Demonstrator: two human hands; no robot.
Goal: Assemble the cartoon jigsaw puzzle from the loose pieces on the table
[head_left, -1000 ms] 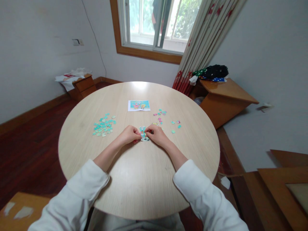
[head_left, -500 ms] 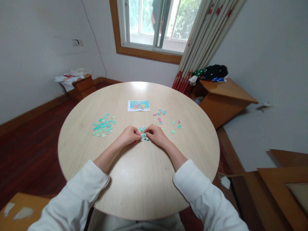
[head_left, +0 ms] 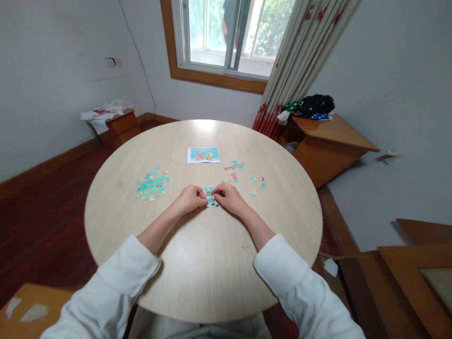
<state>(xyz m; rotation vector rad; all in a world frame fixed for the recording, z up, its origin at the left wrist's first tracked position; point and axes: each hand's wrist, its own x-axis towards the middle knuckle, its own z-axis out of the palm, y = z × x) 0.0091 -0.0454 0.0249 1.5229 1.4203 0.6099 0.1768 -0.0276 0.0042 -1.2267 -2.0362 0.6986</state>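
Between my hands, on the table, lies a small joined patch of jigsaw puzzle (head_left: 211,202), mostly teal with orange, white and dark spots. My left hand (head_left: 190,198) is closed, thumb and forefinger pinching the patch's left edge. Fingers of my right hand (head_left: 230,197) are pinched over its right side; they partly cover it, and any single piece in them is too small to make out. A heap of loose teal puzzle pieces (head_left: 152,184) lies left of my hands. Beyond the right hand are several pink and teal pieces (head_left: 234,176), with a few more pieces (head_left: 262,186) farther right.
A picture sheet (head_left: 204,155) with pink and yellow cartoon figures lies on the far part of the round wooden table (head_left: 205,263). Behind the table's right side stand a brown cabinet (head_left: 332,146) with cloths on top and a curtain (head_left: 293,61).
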